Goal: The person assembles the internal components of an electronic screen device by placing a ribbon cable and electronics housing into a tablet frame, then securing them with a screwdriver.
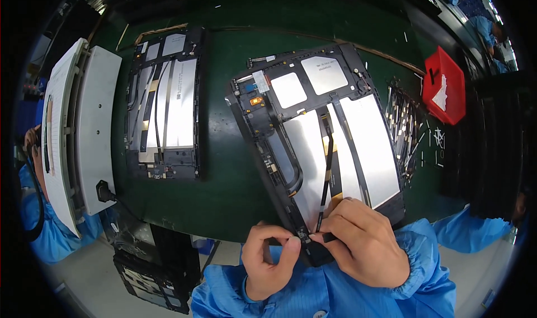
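Note:
An opened tablet [372, 150] lies tilted on the dark green mat in front of me, its silver battery cells and boards exposed. A black ribbon cable [328, 167] runs down its middle to a small board at the near edge. My left hand [269, 260] is at the near left corner, thumb and index finger pinched together at the tablet's rim; anything between them is hidden. My right hand [366, 241] rests over the near edge, fingers closed beside the cable's lower end. A dark piece shows between those fingers, too covered to name.
A second opened tablet [178, 103] lies to the left, beside a white panel-like stand [98, 122] with a black plug [104, 191]. Thin strips [400, 122] are heaped to the right, near a red bin [444, 86]. Another opened unit [151, 284] sits below the table's edge.

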`<state>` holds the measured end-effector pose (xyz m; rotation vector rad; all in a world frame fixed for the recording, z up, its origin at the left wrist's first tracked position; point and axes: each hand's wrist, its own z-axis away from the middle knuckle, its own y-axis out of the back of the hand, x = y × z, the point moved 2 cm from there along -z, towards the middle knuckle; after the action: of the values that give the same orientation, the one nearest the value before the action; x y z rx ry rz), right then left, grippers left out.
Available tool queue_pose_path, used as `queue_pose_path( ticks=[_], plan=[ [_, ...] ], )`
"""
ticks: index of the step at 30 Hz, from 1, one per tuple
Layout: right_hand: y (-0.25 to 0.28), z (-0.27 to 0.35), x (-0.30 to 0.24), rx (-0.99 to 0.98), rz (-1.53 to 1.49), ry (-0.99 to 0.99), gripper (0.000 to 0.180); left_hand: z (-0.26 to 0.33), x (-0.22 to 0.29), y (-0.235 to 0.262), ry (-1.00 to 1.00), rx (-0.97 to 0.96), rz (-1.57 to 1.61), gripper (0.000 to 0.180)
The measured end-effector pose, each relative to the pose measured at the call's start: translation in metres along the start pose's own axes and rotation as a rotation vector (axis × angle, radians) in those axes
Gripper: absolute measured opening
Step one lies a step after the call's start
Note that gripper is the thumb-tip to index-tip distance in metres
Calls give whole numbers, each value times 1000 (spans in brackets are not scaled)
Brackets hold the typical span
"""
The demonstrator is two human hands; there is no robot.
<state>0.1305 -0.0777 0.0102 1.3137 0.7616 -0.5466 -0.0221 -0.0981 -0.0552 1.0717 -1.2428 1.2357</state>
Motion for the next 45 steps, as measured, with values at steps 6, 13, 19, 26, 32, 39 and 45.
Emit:
queue_pose_path(
  ticks=[6, 13, 19, 26, 32, 39, 45],
  plan=[
    [-1, 0, 0, 17, -27, -3, 19, 1, -4, 0, 25, 5, 59, 18],
    [-4, 1, 0, 53, -15, 10, 20, -4, 0, -2, -66, 27, -89, 18],
    [-5, 3, 0, 60, 10, 19, 17, -9, 8, 4, -25, -42, -216, 21],
    [4, 4, -6, -186, -238, 46, 20, -9, 3, 10, 107, -139, -90, 19],
    [-8, 7, -17, 56, 116, -52, 22, 22, 8, 27, 356, -206, 172, 20],
    [-10, 14, -7, 164, -355, 89, 18, 30, 11, 26, 315, -218, 58, 22],
    [11, 18, -3, 45, -443, 44, 20, 5, 32, 12, 214, -422, 21, 16]
  ],
)
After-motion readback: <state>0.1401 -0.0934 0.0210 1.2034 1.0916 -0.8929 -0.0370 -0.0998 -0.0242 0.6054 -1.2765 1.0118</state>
